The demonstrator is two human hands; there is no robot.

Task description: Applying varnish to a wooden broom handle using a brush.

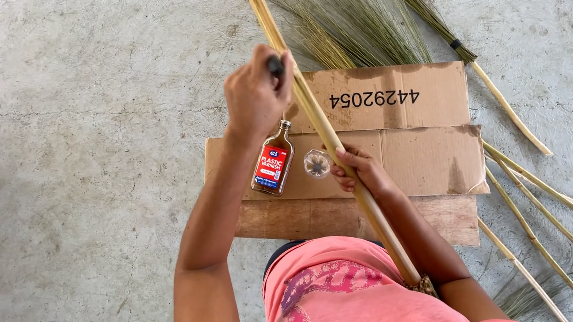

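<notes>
Holding a bamboo stick (326, 130) slantwise over flattened cardboard (417, 159) on the concrete floor (79, 135).
Left hand (257, 99) is closed around a small dark tool (275, 65) against the stick; right hand (361, 171) grips the stick lower down. A small flat brown bottle (273, 162) and a clear round lid (317, 164) lie near the cardboard's left edge.

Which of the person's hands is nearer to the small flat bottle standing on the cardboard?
Left. The left hand grips a dark tool just above the bottle, almost over its neck. The right hand holds the bamboo stick farther off, beyond the small clear cup.
</notes>
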